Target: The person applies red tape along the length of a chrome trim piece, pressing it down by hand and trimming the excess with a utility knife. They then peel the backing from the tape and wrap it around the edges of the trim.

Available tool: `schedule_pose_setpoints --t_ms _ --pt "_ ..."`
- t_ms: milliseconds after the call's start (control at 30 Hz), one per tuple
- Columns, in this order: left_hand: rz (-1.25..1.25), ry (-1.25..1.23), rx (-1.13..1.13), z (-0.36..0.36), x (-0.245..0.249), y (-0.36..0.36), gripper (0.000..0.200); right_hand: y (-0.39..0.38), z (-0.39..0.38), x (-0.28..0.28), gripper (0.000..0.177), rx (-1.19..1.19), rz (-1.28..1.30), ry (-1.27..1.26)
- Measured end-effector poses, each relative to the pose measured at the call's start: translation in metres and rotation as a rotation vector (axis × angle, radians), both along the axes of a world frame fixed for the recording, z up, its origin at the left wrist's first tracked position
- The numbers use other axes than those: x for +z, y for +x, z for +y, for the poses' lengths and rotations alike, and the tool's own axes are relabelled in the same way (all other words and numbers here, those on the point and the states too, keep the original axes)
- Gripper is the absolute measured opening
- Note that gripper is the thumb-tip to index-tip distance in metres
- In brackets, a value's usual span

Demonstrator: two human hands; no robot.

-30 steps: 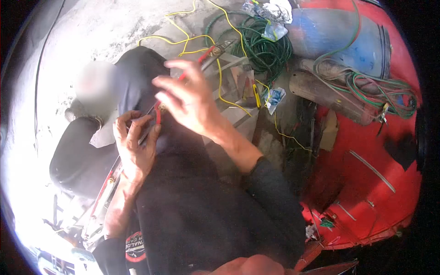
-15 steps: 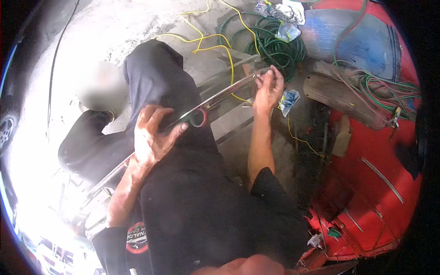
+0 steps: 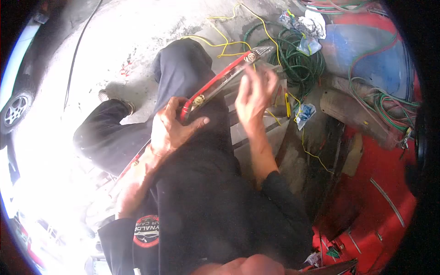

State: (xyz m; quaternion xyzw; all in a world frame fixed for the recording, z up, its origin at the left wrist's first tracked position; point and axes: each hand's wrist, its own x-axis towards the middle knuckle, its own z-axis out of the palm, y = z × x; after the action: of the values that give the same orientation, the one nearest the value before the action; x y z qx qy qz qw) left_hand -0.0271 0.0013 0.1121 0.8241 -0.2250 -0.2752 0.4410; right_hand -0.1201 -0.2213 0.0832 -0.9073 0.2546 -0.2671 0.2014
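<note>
A long, thin strip [image 3: 219, 79] with a red edge and round brass-coloured pieces on it lies slanted across the dark-trousered legs. My left hand [image 3: 173, 128] is wrapped round its middle, near one brass-coloured piece, with the thumb stretched out to the right. The strip's lower part runs down along my left forearm. My right hand [image 3: 256, 94] is off the strip, just below its upper end, with fingers raised and apart, a little blurred, and nothing in them.
Green hose coils [image 3: 298, 57] and a yellow cord [image 3: 224, 45] lie beyond the strip. A blue drum [image 3: 366, 57] stands upper right, above a brown board [image 3: 353, 112]. Red panels [image 3: 389, 183] fill the right side. A car wheel [image 3: 17, 110] shows at far left.
My right hand has let go of the strip's upper end and moved down and left. The strip has turned, showing its red edge and brass-coloured pieces. The view has shifted, so most things sit further right.
</note>
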Motion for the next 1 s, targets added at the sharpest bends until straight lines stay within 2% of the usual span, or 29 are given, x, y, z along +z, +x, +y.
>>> schedule_pose_setpoints --t_ms 67,133,167,200,267,400,467,533,800,1000 --pt "-0.075 -0.005 0.044 0.000 -0.009 -0.002 0.051 -0.014 0.021 -0.001 0.047 0.310 -0.020 -0.016" --pt "-0.094 -0.043 0.100 0.003 -0.025 -0.008 0.047 -0.023 0.043 0.012 0.054 0.422 0.179 -0.035" --pt "-0.129 -0.042 0.096 0.003 -0.027 -0.010 0.042 -0.023 0.046 0.006 0.057 0.463 0.199 -0.059" --pt "-0.124 -0.038 0.102 0.003 -0.027 -0.011 0.042 -0.019 0.047 0.008 0.049 0.474 0.244 -0.120" --pt "-0.120 -0.028 0.113 0.004 -0.023 -0.010 0.042 -0.015 0.048 0.006 0.050 0.484 0.282 -0.152" --pt "-0.106 0.003 0.111 0.003 -0.024 -0.010 0.043 -0.012 0.043 0.007 0.062 0.532 0.308 -0.163" --pt "-0.047 0.023 0.113 0.003 -0.023 -0.011 0.043 -0.011 0.036 0.007 0.062 0.530 0.354 -0.175" --pt "-0.092 -0.026 0.105 0.004 -0.027 -0.012 0.041 -0.008 0.022 0.008 0.060 0.455 0.281 -0.122" --pt "-0.180 -0.075 0.075 0.006 -0.032 -0.010 0.040 0.005 -0.027 -0.005 0.046 0.185 0.199 -0.213" --pt "-0.214 -0.042 0.062 0.003 -0.026 -0.009 0.040 0.022 -0.029 0.004 0.054 0.034 0.164 -0.139"
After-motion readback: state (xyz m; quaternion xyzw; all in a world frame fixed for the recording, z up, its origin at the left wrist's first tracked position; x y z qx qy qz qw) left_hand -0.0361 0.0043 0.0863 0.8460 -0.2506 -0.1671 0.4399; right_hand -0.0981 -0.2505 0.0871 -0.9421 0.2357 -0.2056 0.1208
